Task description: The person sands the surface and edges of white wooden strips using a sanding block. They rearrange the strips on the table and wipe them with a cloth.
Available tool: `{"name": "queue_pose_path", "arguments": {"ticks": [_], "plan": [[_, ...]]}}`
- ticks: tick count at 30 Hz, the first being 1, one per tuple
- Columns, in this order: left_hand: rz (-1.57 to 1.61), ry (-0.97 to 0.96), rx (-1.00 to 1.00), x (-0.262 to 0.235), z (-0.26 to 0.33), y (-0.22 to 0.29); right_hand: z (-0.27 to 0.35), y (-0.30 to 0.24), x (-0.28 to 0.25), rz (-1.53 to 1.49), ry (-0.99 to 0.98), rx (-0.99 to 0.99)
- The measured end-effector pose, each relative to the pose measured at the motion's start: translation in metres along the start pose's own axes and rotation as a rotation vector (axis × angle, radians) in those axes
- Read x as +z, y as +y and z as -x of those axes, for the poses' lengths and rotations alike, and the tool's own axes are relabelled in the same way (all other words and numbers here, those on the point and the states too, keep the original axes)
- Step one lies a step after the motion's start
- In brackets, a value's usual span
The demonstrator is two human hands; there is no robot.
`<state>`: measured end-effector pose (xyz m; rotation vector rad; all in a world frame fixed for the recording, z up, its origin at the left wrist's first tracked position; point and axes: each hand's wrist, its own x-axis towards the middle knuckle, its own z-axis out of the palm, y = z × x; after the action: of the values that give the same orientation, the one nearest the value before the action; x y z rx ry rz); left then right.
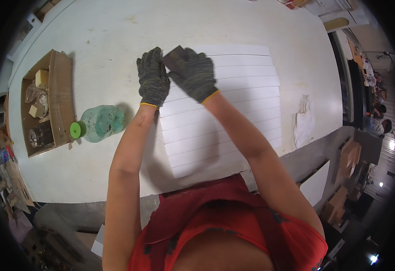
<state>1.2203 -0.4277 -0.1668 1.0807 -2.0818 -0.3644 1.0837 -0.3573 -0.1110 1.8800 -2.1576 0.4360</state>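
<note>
Several narrow white boards (247, 97) lie side by side on the white table. My left hand (153, 77), in a dark grey knitted glove with a yellow cuff, lies flat at their far left edge, fingers stretched out. Just right of it, my right hand (195, 72) in a matching glove is closed around a dark, flat rectangular block (175, 58), which looks like a sanding block. The block sits tilted near the boards' far left corner. Its underside is hidden, so I cannot tell whether it touches them.
A green-capped plastic bottle (100, 123) lies on its side left of my forearm. Beyond it, an open cardboard box (62, 99) holds pale blocks and crumpled wrapping. A crumpled white cloth (303, 119) lies right of the boards. The table's front edge runs close to my body.
</note>
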Motion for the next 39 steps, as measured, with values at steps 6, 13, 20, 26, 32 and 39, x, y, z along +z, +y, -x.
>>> {"name": "queue_pose_path", "arguments": {"ticks": [6, 13, 20, 26, 32, 39], "plan": [[0.162, -0.009, -0.062, 0.001, -0.008, -0.004, 0.024, 0.178, -0.038, 0.352, 0.080, 0.664], [0.552, 0.065, -0.297, 0.004, -0.013, -0.006, -0.002, -0.010, -0.007, 0.023, 0.009, 0.133], [0.586, 0.000, -0.374, -0.006, -0.021, -0.001, 0.013, 0.126, -0.027, 0.074, -0.005, 0.507], [0.606, -0.021, -0.342, -0.004, -0.025, 0.002, -0.004, 0.033, 0.008, 0.104, 0.023, 0.186], [0.957, 0.103, -0.406, 0.003, -0.017, -0.017, -0.007, 0.013, -0.022, 0.064, -0.056, 0.087], [0.986, 0.085, -0.505, 0.000, -0.023, -0.003, -0.016, 0.032, -0.013, 0.072, -0.055, 0.255]]}}
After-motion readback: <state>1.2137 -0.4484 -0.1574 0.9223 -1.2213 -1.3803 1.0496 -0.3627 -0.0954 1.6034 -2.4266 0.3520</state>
